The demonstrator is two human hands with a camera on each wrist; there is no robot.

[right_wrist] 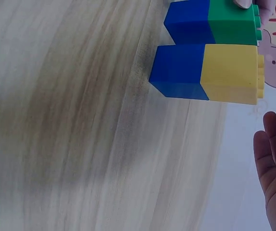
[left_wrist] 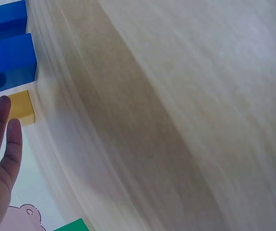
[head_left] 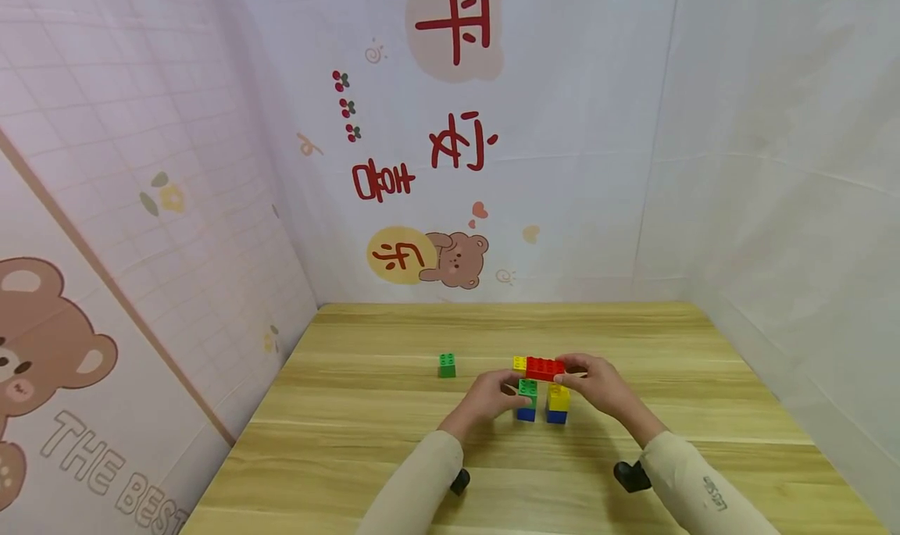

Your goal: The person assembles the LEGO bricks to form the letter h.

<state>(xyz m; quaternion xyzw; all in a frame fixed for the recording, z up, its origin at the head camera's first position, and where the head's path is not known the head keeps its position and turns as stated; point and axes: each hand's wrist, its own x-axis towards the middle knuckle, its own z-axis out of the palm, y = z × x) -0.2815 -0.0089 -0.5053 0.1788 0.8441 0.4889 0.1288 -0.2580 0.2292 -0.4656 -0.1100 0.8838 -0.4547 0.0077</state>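
Note:
In the head view my right hand point(head_left: 598, 379) pinches a red toy building brick point(head_left: 544, 369) at its right end. The brick is held over two short stacks standing side by side. The left stack has a green brick point(head_left: 527, 392) on a blue brick point(head_left: 526, 415); my left hand point(head_left: 488, 397) grips this stack at the green brick, thumb on its near face. A yellow brick point(right_wrist: 229, 72) tops another blue brick point(right_wrist: 178, 70) in the right stack, studs bare. In the right wrist view a gap shows between the red brick and these studs.
A loose yellow brick point(head_left: 519, 362) lies behind the stacks, partly hidden by the red one. Farther left on the wooden table point(head_left: 373, 410) stands a single green brick point(head_left: 447, 365). White printed cloth point(head_left: 562, 207) hangs behind the table and along its sides.

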